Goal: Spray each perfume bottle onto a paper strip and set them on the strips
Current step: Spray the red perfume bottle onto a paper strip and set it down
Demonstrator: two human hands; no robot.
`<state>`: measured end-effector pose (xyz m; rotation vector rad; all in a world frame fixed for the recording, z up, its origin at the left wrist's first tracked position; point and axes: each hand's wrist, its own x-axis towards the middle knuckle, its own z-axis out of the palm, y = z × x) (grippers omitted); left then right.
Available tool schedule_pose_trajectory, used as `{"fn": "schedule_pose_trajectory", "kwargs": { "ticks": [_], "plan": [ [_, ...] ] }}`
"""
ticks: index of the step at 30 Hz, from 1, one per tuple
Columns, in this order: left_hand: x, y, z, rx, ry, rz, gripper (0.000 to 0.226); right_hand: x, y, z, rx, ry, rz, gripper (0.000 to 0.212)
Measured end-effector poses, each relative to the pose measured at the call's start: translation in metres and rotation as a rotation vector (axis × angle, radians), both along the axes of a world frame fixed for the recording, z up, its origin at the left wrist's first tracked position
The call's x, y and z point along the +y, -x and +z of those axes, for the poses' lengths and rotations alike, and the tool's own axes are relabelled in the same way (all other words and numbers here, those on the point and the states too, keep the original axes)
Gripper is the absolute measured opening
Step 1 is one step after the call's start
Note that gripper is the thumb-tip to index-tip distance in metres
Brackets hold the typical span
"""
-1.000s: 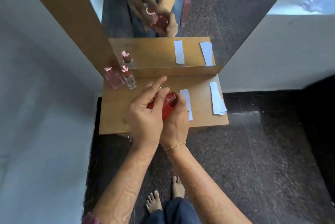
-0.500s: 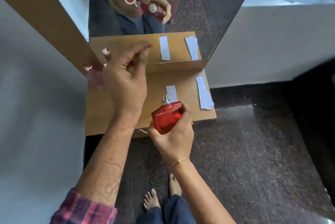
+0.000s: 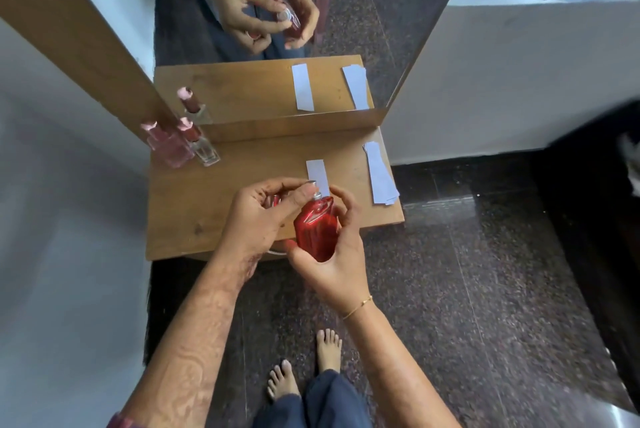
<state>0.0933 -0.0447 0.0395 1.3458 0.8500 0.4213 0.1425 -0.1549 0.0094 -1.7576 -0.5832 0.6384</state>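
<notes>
Red bottle point(image 3: 316, 230) upright, nozzle up

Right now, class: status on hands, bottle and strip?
Right hand grips red bottle. Left hand fingertip on nozzle. Single strip just ahead, nothing between.

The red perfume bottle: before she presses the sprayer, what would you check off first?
1. Red bottle firmly held in right hand: ok.
2. Cap off, silver nozzle exposed: ok.
3. Left hand fingers on the nozzle: ok.
4. Single paper strip lying flat on the shelf, just beyond the nozzle: ok.
5. Nozzle opening facing the strip: cannot tell.
6. Two other bottles standing clear, far left: ok.
</notes>
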Motion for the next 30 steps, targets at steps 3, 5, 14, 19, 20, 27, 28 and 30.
{"fn": "schedule_pose_trajectory", "kwargs": {
  "ticks": [3, 5, 14, 19, 20, 27, 28, 30],
  "plan": [
    [0.005, 0.002, -0.003, 0.020, 0.076, 0.014, 0.020, -0.004, -0.007, 0.000, 0.029, -0.023, 0.073, 0.082],
    [0.006, 0.002, -0.005, 0.019, 0.125, -0.013, 0.029, -0.006, -0.012, -0.002, 0.051, -0.032, 0.108, 0.084],
    [0.003, -0.003, -0.012, 0.000, 0.175, -0.129, 0.030, -0.020, -0.025, -0.004, 0.016, 0.025, 0.197, 0.085],
    [-0.007, -0.011, -0.017, 0.075, 0.081, 0.091, 0.006, -0.018, -0.017, -0.004, -0.446, 0.311, 0.045, 0.096],
    [-0.010, -0.014, -0.017, 0.094, 0.061, 0.141, 0.005, -0.017, -0.015, -0.006, -0.528, 0.350, 0.024, 0.099],
    [-0.025, -0.023, -0.006, 0.144, 0.092, 0.343, 0.012, -0.014, -0.009, -0.012, -0.700, 0.432, -0.090, 0.102],
    [-0.027, -0.024, -0.004, 0.138, 0.104, 0.369, 0.012, -0.013, -0.010, -0.013, -0.717, 0.441, -0.102, 0.102],
    [-0.034, -0.026, 0.000, 0.114, 0.133, 0.422, 0.014, -0.012, -0.010, -0.015, -0.751, 0.460, -0.124, 0.101]
  ]
}}
